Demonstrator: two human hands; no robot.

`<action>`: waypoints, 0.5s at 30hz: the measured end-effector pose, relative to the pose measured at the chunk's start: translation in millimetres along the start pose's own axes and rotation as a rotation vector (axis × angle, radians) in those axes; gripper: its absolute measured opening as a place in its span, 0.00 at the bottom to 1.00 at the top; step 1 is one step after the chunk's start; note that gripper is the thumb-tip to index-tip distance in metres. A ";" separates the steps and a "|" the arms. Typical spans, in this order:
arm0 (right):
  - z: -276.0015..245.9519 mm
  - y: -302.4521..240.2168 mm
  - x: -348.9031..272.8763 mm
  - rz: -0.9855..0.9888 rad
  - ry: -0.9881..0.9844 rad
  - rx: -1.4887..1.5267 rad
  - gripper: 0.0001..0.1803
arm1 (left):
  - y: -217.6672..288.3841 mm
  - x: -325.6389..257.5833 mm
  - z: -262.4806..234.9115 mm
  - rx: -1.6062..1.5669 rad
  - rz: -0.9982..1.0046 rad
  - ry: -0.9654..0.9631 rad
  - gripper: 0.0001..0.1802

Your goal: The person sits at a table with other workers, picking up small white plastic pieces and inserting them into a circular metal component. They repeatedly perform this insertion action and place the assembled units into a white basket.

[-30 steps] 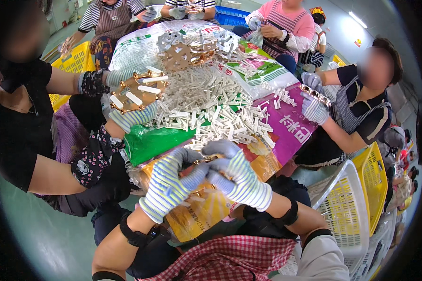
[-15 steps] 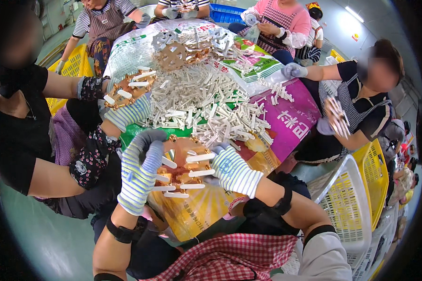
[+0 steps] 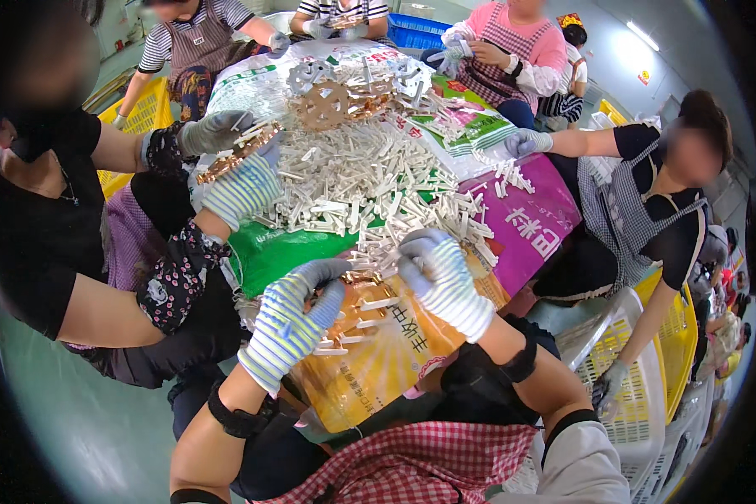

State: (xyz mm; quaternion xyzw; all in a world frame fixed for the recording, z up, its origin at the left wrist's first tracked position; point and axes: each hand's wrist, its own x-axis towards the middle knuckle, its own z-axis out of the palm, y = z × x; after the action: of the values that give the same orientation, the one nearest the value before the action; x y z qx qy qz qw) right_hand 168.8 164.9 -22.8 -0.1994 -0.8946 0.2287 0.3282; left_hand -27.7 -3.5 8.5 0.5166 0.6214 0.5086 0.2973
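Note:
My gloved left hand [image 3: 292,323] grips a copper-coloured metal plate [image 3: 352,304] by its left side, thumb and fingers around the edge. Several white strips [image 3: 380,303] stick out from the plate, which is tilted and partly hidden behind the hand. My gloved right hand [image 3: 447,286] is off the plate, at the near edge of a heap of loose white strips [image 3: 344,172]. Its fingers are curled toward the thumb; whatever lies between them is too small to make out. Both gloves are striped with grey fingertips.
Printed sacks cover the work surface, including a purple one [image 3: 529,223]. More metal plates [image 3: 323,105] lie behind the heap. At left, a co-worker's gloved hand [image 3: 244,189] holds another plate. White [image 3: 622,378] and yellow baskets [image 3: 672,336] stand at right.
My right hand has let go of the plate and moved up and right to the heap. The plate has tilted in my left hand, which moved right. The right-hand co-worker's arm has dropped to the basket.

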 end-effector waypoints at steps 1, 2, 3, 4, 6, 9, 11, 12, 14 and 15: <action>-3.9 -5.4 -0.4 0.072 0.109 0.280 0.10 | 0.0 1.0 1.4 0.015 0.009 -0.016 0.15; -4.2 -14.7 -5.5 0.076 0.120 0.373 0.10 | 2.5 2.0 1.3 0.074 0.037 -0.041 0.16; -3.4 -26.3 -13.3 0.080 0.131 0.466 0.10 | 2.7 2.7 2.6 0.080 0.060 -0.047 0.17; -1.8 -34.4 -17.8 0.087 0.142 0.562 0.10 | 3.6 2.5 4.2 0.089 0.081 -0.056 0.17; 2.5 -41.7 -16.0 -0.054 0.056 0.404 0.11 | 6.7 2.1 6.5 0.096 0.120 -0.071 0.18; 10.2 -42.6 -19.0 -0.054 -0.011 0.301 0.10 | 11.5 1.1 10.0 0.054 0.083 -0.082 0.18; 14.5 -42.8 -17.4 -0.057 0.013 0.302 0.10 | 11.7 1.4 9.1 0.045 0.045 -0.083 0.18; 16.2 -43.5 -18.3 -0.040 0.020 0.321 0.10 | 11.9 1.7 8.9 0.040 0.026 -0.084 0.18; 18.8 -44.2 -22.3 -0.001 0.037 0.354 0.09 | 14.2 2.0 9.2 0.043 0.046 -0.093 0.19; 19.1 -43.5 -22.4 -0.014 0.044 0.336 0.09 | 16.4 2.1 9.1 0.044 0.056 -0.098 0.19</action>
State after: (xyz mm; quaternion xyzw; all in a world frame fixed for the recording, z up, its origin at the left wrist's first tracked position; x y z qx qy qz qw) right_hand 162.6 112.7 -23.4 -0.1404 -0.8377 0.3684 0.3779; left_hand -14.5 0.6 21.4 0.5644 0.6026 0.4768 0.3016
